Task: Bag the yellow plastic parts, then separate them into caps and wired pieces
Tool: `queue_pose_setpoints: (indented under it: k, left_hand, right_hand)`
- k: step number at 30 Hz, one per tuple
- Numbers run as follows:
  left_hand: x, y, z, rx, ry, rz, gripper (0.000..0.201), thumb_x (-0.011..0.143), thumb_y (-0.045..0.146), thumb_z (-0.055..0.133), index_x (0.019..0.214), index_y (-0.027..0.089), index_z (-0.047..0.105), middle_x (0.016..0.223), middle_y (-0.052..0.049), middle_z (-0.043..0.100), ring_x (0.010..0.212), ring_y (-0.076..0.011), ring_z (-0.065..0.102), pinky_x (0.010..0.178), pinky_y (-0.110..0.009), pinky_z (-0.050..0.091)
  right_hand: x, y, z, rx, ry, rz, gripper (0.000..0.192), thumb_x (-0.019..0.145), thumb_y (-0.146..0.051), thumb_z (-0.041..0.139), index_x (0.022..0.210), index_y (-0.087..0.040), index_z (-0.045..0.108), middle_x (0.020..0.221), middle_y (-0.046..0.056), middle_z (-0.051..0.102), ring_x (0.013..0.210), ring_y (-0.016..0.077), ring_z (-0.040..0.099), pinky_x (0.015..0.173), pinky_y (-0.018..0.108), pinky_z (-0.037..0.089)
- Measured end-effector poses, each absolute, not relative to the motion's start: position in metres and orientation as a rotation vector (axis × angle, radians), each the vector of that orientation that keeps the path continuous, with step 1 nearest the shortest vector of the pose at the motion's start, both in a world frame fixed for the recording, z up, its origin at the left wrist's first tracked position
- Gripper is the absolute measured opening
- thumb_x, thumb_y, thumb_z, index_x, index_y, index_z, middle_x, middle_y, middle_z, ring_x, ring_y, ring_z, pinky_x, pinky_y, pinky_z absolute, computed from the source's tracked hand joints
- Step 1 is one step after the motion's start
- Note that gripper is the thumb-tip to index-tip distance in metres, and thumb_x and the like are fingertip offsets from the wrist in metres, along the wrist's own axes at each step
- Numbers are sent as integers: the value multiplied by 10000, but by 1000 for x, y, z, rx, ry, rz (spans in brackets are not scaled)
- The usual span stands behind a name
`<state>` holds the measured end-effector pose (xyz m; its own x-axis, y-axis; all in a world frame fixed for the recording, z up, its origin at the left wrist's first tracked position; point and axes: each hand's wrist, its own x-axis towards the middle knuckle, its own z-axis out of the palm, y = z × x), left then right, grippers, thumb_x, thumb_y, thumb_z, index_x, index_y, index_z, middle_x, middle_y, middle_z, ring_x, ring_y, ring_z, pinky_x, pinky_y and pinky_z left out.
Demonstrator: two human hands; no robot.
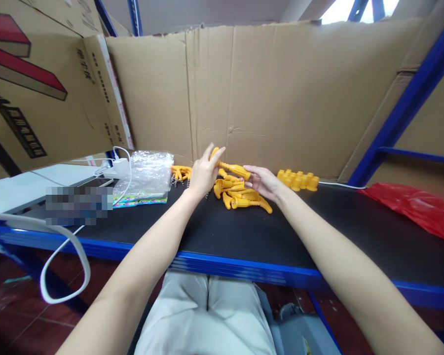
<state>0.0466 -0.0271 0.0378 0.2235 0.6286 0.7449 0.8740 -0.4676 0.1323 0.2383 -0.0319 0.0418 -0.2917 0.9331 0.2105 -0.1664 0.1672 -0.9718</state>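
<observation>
Between my two hands is a long yellow plastic piece point(235, 170), raised above the black tabletop, with a curved end and a wider, ribbed barrel. The fingers of my left hand point(204, 173) are closed around its curved end. With thumb and fingers, my right hand point(263, 181) grips the barrel's other end. Just below lies a loose pile of similar yellow pieces point(244, 197), some showing hollow open ends. Behind my left hand, more yellow parts point(180, 172) with metal spirals sit on the table. Several short yellow cups point(298, 180) stand grouped to the right.
Clear plastic bags point(148, 172) lie to the left, near a white charger point(121, 167) with cables. A red plastic bag point(414, 207) rests at the right. Cardboard point(281, 98) walls the back. The black tabletop point(237, 236) has a blue metal front edge point(244, 268).
</observation>
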Motion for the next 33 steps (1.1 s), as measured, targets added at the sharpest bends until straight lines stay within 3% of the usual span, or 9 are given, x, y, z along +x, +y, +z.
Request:
queue_pose_setpoints:
  k: [4,10,14,19,23,25,28,30,33]
  left_hand:
    - [43,-26,37,-2259,-1510,-1032,526,861,168,397,1366,298,328,1237,-50,539,1089,-212,535,912,-325,412]
    - [48,-30,37,-2310,-1502,-981,481,825,166,426,1292,282,418,1129,-33,608,1032,-216,568,859,-315,433]
    - [48,-23,35,-2356,-1643,-937,424,801,204,457,1218,274,482,1050,-33,646,984,-224,593,830,-322,445]
    - [49,-12,30,-2481,-1851,-923,320,744,267,518,1048,215,603,1045,-56,654,979,-232,587,826,-318,450]
    - [53,-13,32,-2554,-1921,-1069,273,698,285,561,937,182,640,884,-53,661,826,-201,599,711,-285,456]
    - [55,-17,35,-2676,-2020,-1156,227,696,304,568,857,160,637,665,-23,600,609,-144,552,566,-249,424]
    - [57,-25,43,-3005,-2293,-1153,199,709,320,552,794,148,603,418,65,324,351,-65,291,387,-204,252]
    - [57,-29,48,-3260,-2428,-1060,199,720,328,531,784,149,590,391,92,211,318,-47,166,360,-193,166]
    - [56,-31,53,-3606,-2477,-857,244,749,352,474,762,143,600,379,91,177,315,-44,109,354,-191,147]
  right_hand:
    - [243,-33,43,-863,-1549,1342,275,655,-356,682,789,-123,621,679,40,599,625,109,524,557,236,383]
    - [257,-26,42,-976,-1800,1102,350,629,-443,698,789,-148,603,708,28,593,650,123,531,624,265,420]
    - [256,-26,41,-1098,-2087,502,321,710,-422,619,895,-163,573,803,40,618,685,145,527,654,276,398]
    - [244,-34,39,-1226,-2268,-456,219,780,-159,447,974,-174,546,948,86,625,911,220,510,885,415,290]
    - [241,-37,40,-1243,-2198,-823,254,815,-100,351,955,-172,550,936,95,627,968,227,484,976,484,154]
    - [241,-35,40,-1233,-2139,-918,259,834,-102,339,950,-184,554,958,91,629,1004,226,470,992,490,128]
    - [245,-28,39,-1182,-2029,-1015,251,849,-108,344,945,-190,561,991,84,630,1053,227,452,1000,499,113]
    - [247,-22,37,-1135,-1964,-1062,244,855,-109,346,934,-183,565,1002,83,631,1063,226,453,999,506,114]
    - [251,-15,35,-1096,-1917,-1110,238,862,-107,342,917,-172,564,1005,81,633,1055,217,466,998,498,126]
